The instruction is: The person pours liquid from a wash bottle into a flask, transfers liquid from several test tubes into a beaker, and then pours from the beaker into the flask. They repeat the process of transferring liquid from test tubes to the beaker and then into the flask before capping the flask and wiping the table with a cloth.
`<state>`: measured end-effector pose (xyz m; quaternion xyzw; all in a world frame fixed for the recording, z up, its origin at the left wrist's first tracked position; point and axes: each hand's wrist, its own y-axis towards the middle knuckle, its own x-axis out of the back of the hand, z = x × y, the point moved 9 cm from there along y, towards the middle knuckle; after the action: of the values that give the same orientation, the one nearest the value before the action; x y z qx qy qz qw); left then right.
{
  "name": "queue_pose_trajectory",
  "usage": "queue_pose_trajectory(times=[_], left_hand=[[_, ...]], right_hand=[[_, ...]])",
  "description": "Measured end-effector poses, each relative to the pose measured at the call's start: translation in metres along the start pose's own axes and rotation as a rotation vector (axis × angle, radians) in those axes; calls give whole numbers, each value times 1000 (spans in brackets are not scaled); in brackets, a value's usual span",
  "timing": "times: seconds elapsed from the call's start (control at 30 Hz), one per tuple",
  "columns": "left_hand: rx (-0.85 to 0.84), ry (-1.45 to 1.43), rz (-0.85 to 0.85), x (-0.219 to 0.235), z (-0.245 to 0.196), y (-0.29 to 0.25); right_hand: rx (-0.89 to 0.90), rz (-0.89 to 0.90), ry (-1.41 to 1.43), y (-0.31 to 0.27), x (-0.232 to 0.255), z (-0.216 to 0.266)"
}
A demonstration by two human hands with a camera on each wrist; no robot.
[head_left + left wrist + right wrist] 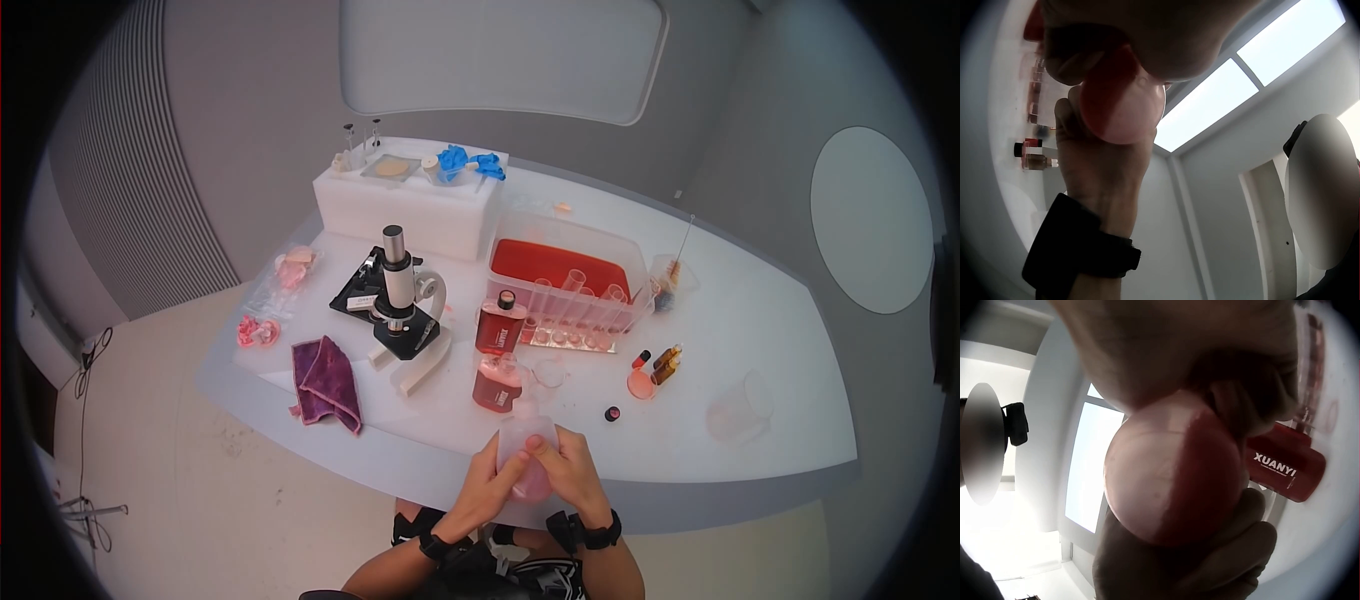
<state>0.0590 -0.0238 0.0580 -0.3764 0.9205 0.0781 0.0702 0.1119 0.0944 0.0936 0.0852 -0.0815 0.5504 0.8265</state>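
Observation:
Both hands hold one clear bottle of pink liquid (pixel 530 484) at the table's front edge. My left hand (pixel 492 487) grips its left side and my right hand (pixel 575 470) its right side, thumbs lying on the near face. In the left wrist view the round bottle base (pixel 1122 106) shows between the hands; the right wrist view shows the base (pixel 1172 469) with red liquid along one side. Just beyond stand two labelled bottles, one dark red (pixel 500 328) and one pinker (pixel 497 385).
A microscope (pixel 398 290) and a purple cloth (pixel 326 385) are at the left. Behind the bottles is a clear bin with red contents (pixel 560 262), beside a tube rack. Small vials (pixel 666 366), a black cap (pixel 612 413) and a clear beaker (pixel 740 408) lie rightward.

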Motion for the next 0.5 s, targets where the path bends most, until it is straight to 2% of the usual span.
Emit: queue_pose_trajectory(times=[0.5], left_hand=[[52, -61, -5, 0, 7, -3]], right_hand=[[15, -19, -6, -1, 2, -2]])
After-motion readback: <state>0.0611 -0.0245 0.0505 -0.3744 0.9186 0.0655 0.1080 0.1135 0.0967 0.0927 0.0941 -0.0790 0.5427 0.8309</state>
